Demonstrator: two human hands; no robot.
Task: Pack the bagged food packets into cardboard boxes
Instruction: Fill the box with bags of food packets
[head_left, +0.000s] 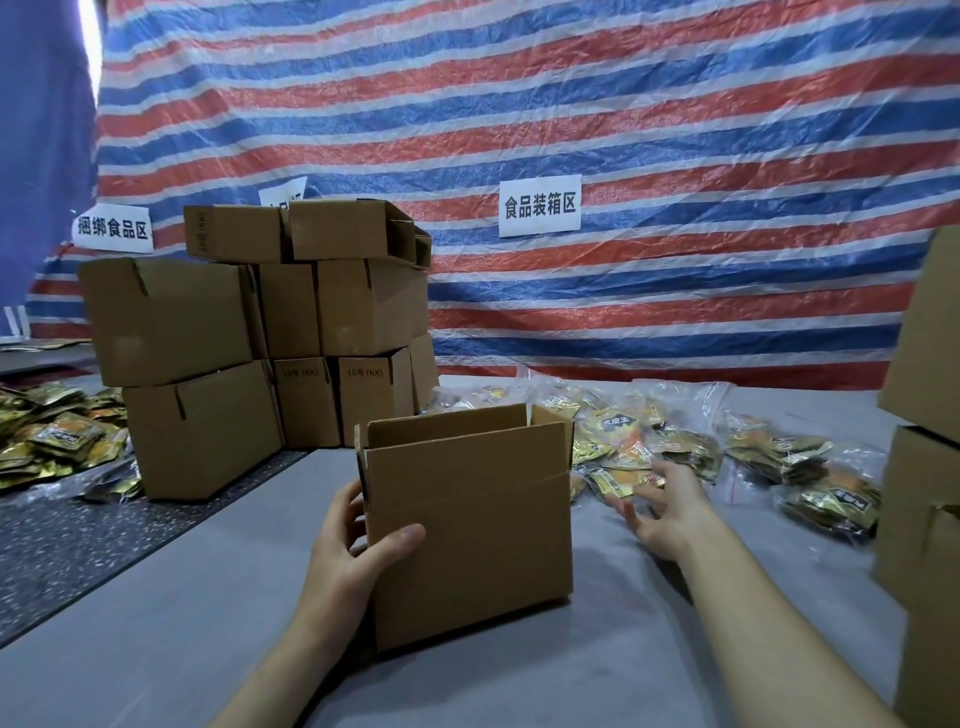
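1. Our L hand (345, 540) gripped the open box (467, 525) at its near-left corner, thumb pressed flat on the front face and fingers curled round the side wall. The box stood upright on the grey table (182, 623) with its top flaps up. We couldn't see inside, so no telling if anything was packed yet.
2. Our R hand (667, 512) was out to the right of the box, palm down, fingers spread and straight, holding nothing. It was blurred, so we couldn't tell whether the tips touched the nearest bag (623, 480).
3. Task goods: clear bags of gold/orange packets lay in a loose row behind and right of the box. There were more bags (826, 499) further right, near the side boxes (924, 467).
4. Risk: the bags overlapped. Grabbing one by a slack plastic corner could've dragged its neighbour along.
5. Risk: thin plastic with lumpy contents. A shallow pinch might've slipped, or the bag could've sagged and snagged on a raised flap going in.
6. Risk: the box was held at one corner only. Shoving a bag vs. the far wall could've pivoted or tipped it.
7. Risk: a flap folding inward would've blocked the opening.
8. The closed box stack (249, 338) and loose packets (57, 441) sat well apart at left, so we judged an elbow knock unlikely.
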